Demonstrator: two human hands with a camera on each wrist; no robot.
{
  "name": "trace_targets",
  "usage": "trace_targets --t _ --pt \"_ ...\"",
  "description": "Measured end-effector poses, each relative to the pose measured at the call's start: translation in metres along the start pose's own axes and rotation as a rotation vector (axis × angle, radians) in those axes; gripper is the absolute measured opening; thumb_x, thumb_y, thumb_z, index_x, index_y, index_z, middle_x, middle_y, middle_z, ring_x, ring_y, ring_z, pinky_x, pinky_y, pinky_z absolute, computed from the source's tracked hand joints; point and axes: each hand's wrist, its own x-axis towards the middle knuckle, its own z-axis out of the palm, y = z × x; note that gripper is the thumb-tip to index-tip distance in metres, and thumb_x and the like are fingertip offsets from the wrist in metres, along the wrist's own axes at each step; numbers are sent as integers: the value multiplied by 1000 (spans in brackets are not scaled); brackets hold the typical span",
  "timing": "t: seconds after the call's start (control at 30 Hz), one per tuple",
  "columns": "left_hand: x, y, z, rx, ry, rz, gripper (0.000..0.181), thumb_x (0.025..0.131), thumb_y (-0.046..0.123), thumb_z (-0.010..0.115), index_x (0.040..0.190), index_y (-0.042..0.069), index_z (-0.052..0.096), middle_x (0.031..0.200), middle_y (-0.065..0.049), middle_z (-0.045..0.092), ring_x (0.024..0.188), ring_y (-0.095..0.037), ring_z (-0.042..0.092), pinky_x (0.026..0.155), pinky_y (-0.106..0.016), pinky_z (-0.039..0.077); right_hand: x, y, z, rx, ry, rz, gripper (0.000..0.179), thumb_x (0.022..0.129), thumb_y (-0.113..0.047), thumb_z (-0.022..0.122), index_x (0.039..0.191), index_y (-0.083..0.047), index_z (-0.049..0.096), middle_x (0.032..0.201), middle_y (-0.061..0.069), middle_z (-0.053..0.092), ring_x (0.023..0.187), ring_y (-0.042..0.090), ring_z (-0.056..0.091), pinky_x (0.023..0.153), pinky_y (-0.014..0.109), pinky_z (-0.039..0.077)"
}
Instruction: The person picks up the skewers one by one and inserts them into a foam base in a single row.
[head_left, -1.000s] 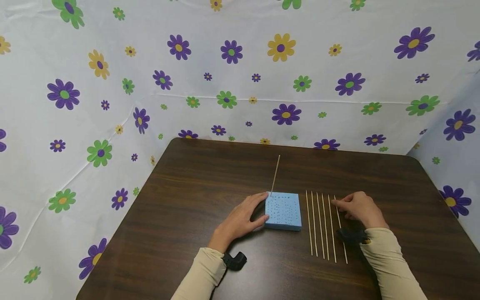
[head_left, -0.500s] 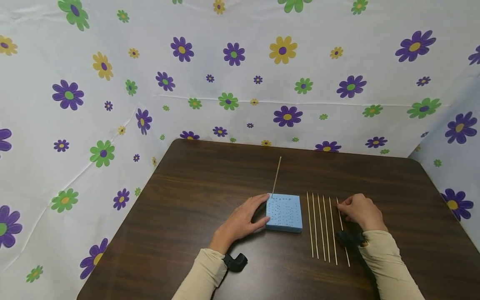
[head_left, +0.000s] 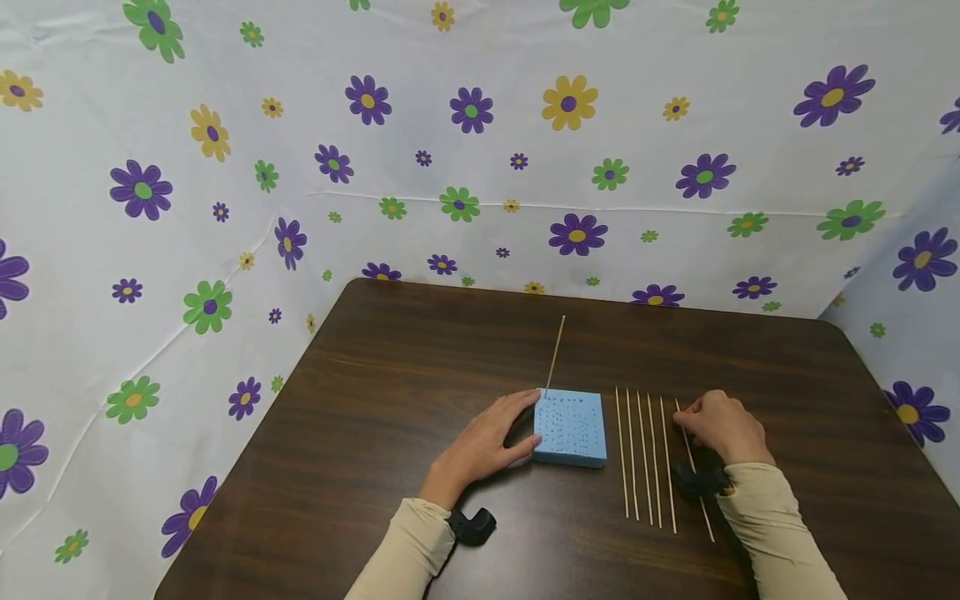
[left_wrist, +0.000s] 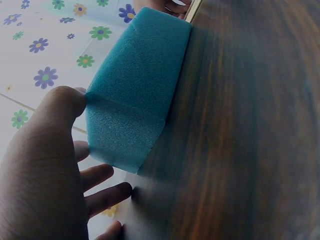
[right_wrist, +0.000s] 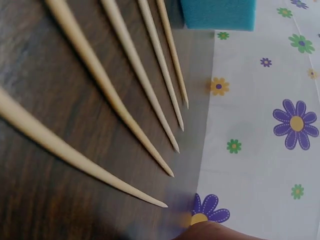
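A square light-blue foam block (head_left: pixel 570 429), its top dotted with small holes, lies on the table. One wooden skewer (head_left: pixel 554 358) stands in its far left corner, leaning slightly. My left hand (head_left: pixel 483 437) holds the block's left side, index finger at the far corner and thumb at the near one. In the left wrist view the thumb (left_wrist: pixel 67 102) lies against the block's edge. My right hand (head_left: pixel 723 423) pinches the far end of the rightmost skewer (head_left: pixel 708 525), which lies on the table. Only the right thumb's edge (right_wrist: pixel 215 231) shows in the right wrist view.
Several more skewers (right_wrist: pixel 120 108) lie side by side between the block and my right hand, pointed ends away from me. The dark wooden table (head_left: pixel 375 375) meets a flowered cloth (head_left: pixel 480 125) at its back edge. A black wrist camera (head_left: pixel 472 527) sits on my left wrist.
The near end of the rightmost skewer has swung to the right, while my right hand has shifted slightly at its far end. My left hand stays on the block.
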Motion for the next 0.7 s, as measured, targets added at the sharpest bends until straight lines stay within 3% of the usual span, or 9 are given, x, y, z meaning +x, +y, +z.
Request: trace_targets --t 0.2,0.47,0.7 --pt "0 0 0 -5 -5 -5 69 105 53 54 165 31 29 168 5 37 156 -20 37 123 -51 38 2 5 -2 28 -34 -14 38 99 -34 63 100 3 74 76 7 74 70 18 67 62 39 51" --pt "-1 0 1 -16 -6 -16 68 105 53 53 165 32 29 169 6 36 156 -20 36 123 -53 38 6 9 -5 110 -69 -72 35 102 -27 62 101 6 75 82 9 78 72 21 74 72 47 59" --pt "0 0 0 -9 -3 -9 68 106 52 54 165 30 29 169 5 36 156 -21 37 122 -53 39 6 8 -9 239 -71 -140 33 105 -16 56 112 13 70 90 15 79 72 18 74 67 33 62"
